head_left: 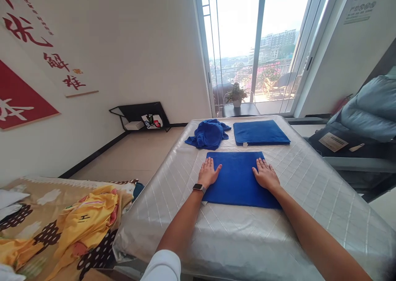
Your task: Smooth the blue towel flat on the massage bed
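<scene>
A blue towel (236, 182) lies flat in a rectangle on the silver quilted table cover (182, 186). My left hand (208, 173), with a watch on its wrist, rests flat on the towel's left edge, fingers stretched out. On the right edge, my right hand (265, 173) is also laid flat, thumb apart from the fingers. Neither hand grips anything. Behind the towel, a stack of folded blue towels (261, 132) sits at the right, with a small white tag at its front edge. A crumpled blue cloth (210, 133) is bunched at the back left.
To the left, yellow clothes (88, 215) lie on a patterned bedspread (49, 196). A black rack (140, 112) stands by the wall. Beyond the table are a potted plant (236, 94) and a sliding glass door. A chair holding a grey puffy jacket (368, 103) is at the right.
</scene>
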Demonstrator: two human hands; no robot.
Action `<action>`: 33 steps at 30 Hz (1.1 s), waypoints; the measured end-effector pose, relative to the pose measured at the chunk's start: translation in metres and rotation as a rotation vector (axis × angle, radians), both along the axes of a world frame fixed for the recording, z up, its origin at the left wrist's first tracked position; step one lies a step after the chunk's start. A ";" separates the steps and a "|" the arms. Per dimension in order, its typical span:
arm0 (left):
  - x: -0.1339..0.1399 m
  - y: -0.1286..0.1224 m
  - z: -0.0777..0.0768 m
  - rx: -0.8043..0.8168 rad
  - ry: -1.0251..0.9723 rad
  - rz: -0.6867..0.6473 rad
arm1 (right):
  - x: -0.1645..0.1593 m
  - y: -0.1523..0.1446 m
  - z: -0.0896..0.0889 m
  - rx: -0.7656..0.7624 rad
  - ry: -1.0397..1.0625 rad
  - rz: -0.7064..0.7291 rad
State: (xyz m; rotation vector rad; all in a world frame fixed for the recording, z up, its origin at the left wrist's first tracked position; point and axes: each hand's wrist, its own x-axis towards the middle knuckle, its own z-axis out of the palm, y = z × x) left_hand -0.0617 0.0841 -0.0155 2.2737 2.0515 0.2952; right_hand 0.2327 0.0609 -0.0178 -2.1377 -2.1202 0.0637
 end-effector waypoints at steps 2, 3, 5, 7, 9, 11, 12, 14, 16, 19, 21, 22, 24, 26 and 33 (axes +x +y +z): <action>0.002 -0.001 0.001 0.004 -0.014 0.002 | -0.001 0.001 0.002 -0.006 0.008 -0.004; 0.003 -0.002 0.002 0.004 -0.020 0.002 | -0.001 0.001 0.004 -0.008 0.013 -0.005; 0.004 -0.002 0.003 0.000 -0.029 0.002 | -0.002 -0.001 0.008 -0.009 0.017 -0.006; 0.003 -0.002 0.004 -0.002 -0.033 0.002 | -0.002 -0.006 0.011 0.007 0.014 -0.003; 0.002 -0.002 0.003 0.005 -0.036 -0.002 | -0.001 -0.015 0.011 0.027 0.006 0.008; 0.002 -0.002 0.002 0.017 -0.037 -0.007 | 0.000 -0.026 0.008 0.026 0.000 0.023; 0.002 -0.002 0.002 0.021 -0.036 -0.009 | 0.000 -0.032 0.005 0.013 -0.002 0.031; 0.003 -0.002 0.001 0.025 -0.030 -0.009 | 0.000 -0.042 0.001 -0.014 -0.007 0.037; 0.003 -0.002 0.001 0.027 -0.020 -0.006 | -0.001 -0.048 -0.001 -0.028 -0.017 0.031; 0.003 -0.003 0.003 0.038 -0.008 0.003 | -0.003 -0.052 0.001 -0.027 -0.037 0.017; 0.003 -0.006 0.007 0.075 0.008 0.021 | -0.005 -0.053 0.004 -0.020 -0.046 0.019; 0.004 -0.008 0.010 0.109 0.019 0.025 | -0.005 -0.053 0.005 -0.015 -0.047 0.021; 0.012 -0.013 0.017 0.193 0.039 -0.002 | -0.006 -0.054 0.006 -0.005 -0.045 0.024; 0.031 -0.020 0.025 0.245 0.045 -0.108 | -0.006 -0.054 0.006 0.002 -0.038 0.024; 0.151 -0.053 0.018 0.111 -0.014 -0.535 | -0.002 -0.055 -0.001 0.033 -0.043 0.058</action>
